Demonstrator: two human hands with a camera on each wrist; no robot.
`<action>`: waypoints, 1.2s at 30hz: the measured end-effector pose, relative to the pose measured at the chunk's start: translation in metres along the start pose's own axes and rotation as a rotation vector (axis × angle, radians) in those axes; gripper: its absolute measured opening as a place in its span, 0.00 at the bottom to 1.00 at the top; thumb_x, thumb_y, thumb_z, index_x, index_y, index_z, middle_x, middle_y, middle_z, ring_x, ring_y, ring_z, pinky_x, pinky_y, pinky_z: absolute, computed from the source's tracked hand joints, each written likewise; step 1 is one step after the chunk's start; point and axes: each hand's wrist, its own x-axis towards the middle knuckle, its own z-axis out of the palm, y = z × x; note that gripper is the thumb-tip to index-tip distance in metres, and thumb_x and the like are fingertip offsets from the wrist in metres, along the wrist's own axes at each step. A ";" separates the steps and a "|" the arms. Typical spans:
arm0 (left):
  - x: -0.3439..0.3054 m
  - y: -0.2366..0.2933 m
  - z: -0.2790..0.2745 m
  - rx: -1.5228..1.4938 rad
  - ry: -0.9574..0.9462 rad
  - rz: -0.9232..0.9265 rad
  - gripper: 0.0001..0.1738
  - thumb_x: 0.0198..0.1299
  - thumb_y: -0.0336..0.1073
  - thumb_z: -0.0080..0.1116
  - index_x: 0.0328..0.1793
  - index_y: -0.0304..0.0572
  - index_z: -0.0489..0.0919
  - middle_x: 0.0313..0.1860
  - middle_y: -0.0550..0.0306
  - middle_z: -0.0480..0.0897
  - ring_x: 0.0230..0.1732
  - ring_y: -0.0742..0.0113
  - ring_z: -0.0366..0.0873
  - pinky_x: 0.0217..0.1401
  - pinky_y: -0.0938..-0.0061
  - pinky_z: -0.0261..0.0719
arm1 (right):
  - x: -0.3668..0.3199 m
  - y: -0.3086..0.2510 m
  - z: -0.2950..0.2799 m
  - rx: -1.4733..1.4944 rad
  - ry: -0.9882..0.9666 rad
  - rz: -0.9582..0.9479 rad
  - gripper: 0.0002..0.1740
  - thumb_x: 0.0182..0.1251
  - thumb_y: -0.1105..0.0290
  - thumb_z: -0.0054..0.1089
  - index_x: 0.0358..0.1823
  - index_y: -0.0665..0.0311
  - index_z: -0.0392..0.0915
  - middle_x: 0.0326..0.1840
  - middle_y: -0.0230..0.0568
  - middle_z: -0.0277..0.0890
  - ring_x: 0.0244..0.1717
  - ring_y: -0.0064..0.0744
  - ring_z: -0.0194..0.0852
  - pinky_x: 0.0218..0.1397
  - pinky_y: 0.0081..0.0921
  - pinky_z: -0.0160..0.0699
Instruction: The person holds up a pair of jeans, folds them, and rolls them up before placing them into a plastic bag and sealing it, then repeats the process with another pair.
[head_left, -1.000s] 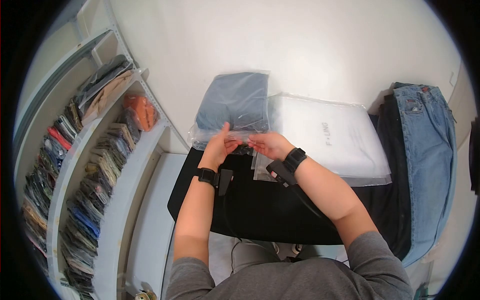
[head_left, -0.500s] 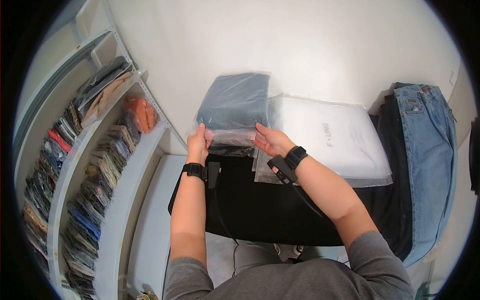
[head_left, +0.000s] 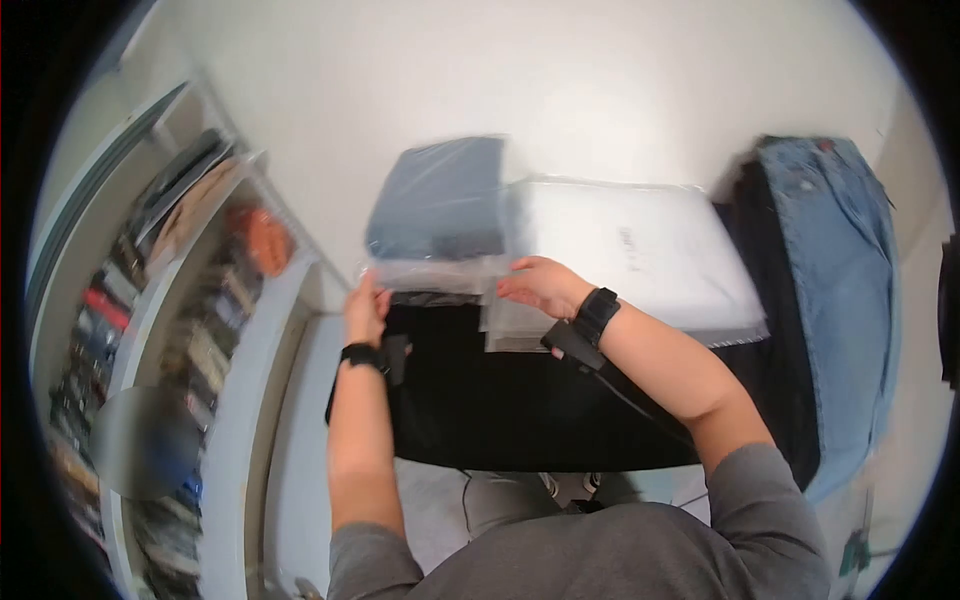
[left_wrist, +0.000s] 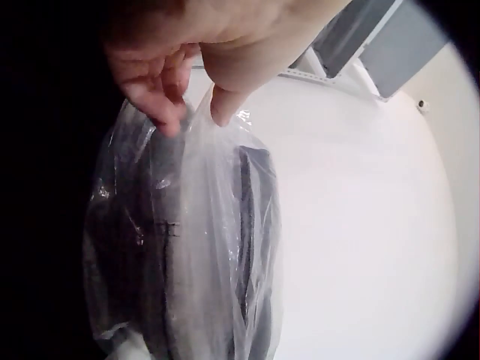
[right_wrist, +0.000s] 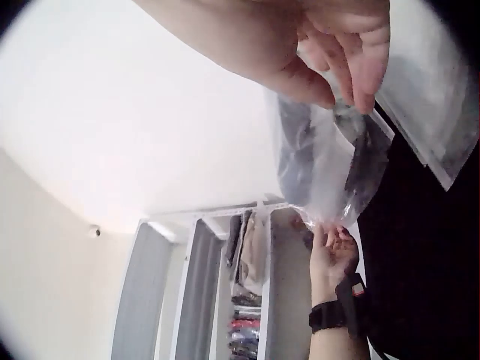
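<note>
A clear plastic bag [head_left: 430, 272] with folded blue-grey denim [head_left: 440, 200] inside lies on the black table at the back left. At the bag's near left corner, my left hand [head_left: 366, 312] pinches the plastic between thumb and fingers. The left wrist view shows the sheer plastic [left_wrist: 202, 202] hanging in folds under that hand [left_wrist: 180, 67], with denim seams visible through it. My right hand [head_left: 547, 286] is at the near right corner. In the right wrist view, the thumb and fingertips of this hand [right_wrist: 330, 60] come together at the bag's edge [right_wrist: 337, 131].
A stack of printed clear bags [head_left: 630, 260] lies right of the bagged denim. Jeans [head_left: 840, 290] hang over the table's right end, beside black cloth. Shelves [head_left: 235, 420] packed with bagged garments stand at the left. The white wall rises directly behind the table.
Both hands came together at the middle of the bag's near edge, then spread to its corners. Now they are slightly further apart, and the head view has shifted, with some blur.
</note>
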 end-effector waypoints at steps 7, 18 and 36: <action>-0.059 0.018 -0.006 0.159 0.302 0.374 0.12 0.61 0.37 0.54 0.49 0.42 0.72 0.26 0.65 0.73 0.25 0.74 0.70 0.28 0.81 0.66 | -0.142 -0.044 -0.078 -0.286 -0.038 -0.099 0.23 0.65 0.68 0.57 0.58 0.69 0.67 0.49 0.41 0.75 0.48 0.27 0.75 0.53 0.21 0.72; -0.198 -0.007 0.075 0.725 -0.747 0.034 0.08 0.62 0.35 0.55 0.39 0.39 0.78 0.22 0.64 0.75 0.20 0.77 0.72 0.24 0.83 0.68 | -0.237 -0.083 -0.335 -1.152 1.255 -0.123 0.29 0.52 0.59 0.66 0.53 0.68 0.72 0.48 0.47 0.75 0.52 0.44 0.73 0.49 0.36 0.75; -0.241 -0.012 0.096 0.846 -1.176 -0.132 0.14 0.65 0.37 0.52 0.52 0.36 0.76 0.35 0.58 0.81 0.36 0.73 0.78 0.39 0.80 0.74 | -0.219 -0.053 -0.352 -1.528 1.726 0.258 0.17 0.58 0.68 0.59 0.49 0.64 0.74 0.45 0.48 0.75 0.47 0.48 0.76 0.48 0.35 0.79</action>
